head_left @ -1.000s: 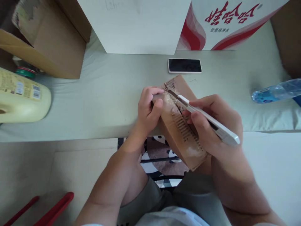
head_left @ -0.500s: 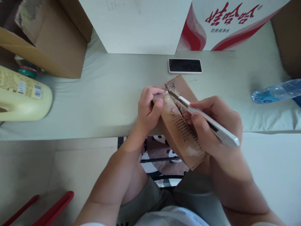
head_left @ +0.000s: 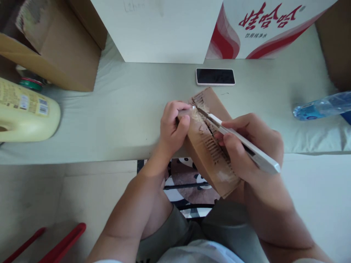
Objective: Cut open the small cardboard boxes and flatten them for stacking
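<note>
The small box [head_left: 207, 144] is brown with darker ridged stripes, and the knife [head_left: 257, 152] is white. The tabletop [head_left: 123, 117] is pale green, the jug [head_left: 30, 120] light yellow, the printed carton [head_left: 251, 43] white with red swirls.

Left hand's grip [head_left: 174, 126] holding the cardboard box [head_left: 199, 142] near its far end, right hand's grip [head_left: 260, 133] angling a white knife [head_left: 255, 152], blade [head_left: 202, 110] right at the torn seam [head_left: 211, 132], 1 phone [head_left: 215, 77] just beyond on the desk [head_left: 123, 124]!

One small brown carton [head_left: 207, 151], one box cutter [head_left: 264, 157] against it, two hands [head_left: 174, 126] at it, one phone [head_left: 215, 76] beyond it, two red bars [head_left: 65, 241] and one yellow jug [head_left: 30, 122] left of it, one blue-labelled bottle [head_left: 315, 107] right of it
</note>
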Tool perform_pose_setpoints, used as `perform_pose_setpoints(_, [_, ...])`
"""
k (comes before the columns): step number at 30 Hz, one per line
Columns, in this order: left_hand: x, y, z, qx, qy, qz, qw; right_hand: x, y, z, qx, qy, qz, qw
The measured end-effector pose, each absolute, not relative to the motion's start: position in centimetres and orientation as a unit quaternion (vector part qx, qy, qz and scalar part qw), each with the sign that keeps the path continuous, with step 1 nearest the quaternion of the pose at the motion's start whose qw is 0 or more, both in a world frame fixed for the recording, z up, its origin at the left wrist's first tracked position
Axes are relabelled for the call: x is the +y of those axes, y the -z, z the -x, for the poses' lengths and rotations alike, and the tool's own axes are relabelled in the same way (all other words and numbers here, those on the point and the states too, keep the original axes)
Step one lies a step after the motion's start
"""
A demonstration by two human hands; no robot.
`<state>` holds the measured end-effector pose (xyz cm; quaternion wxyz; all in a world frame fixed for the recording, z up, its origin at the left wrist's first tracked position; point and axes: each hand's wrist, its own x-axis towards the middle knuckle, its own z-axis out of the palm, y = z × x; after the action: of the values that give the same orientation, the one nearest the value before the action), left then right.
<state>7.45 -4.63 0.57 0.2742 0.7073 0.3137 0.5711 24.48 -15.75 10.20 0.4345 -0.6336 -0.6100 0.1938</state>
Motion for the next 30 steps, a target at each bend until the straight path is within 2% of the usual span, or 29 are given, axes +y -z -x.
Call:
perform_pose_setpoints(10, [-4.7, -0.6, -7.5, 0.326, -0.564, -0.708, 0.271, -15.1, -10.9, -24.4, -0.632, -0.193, 0.631, 0.406])
perform_pose_setpoints(22, [-4.7, -0.6, -7.5, 0.313, -0.575, -0.704, 0.276, -16.2, -10.1, -24.4, -0.592, -0.159, 0.644, 0.458])
perform_pose_setpoints(30, [-4.6, -0.3, -7.4, 0.315, -0.573, -0.705, 0.275, -15.6, -10.8, -24.4, -0.619, -0.174, 0.632, 0.433])
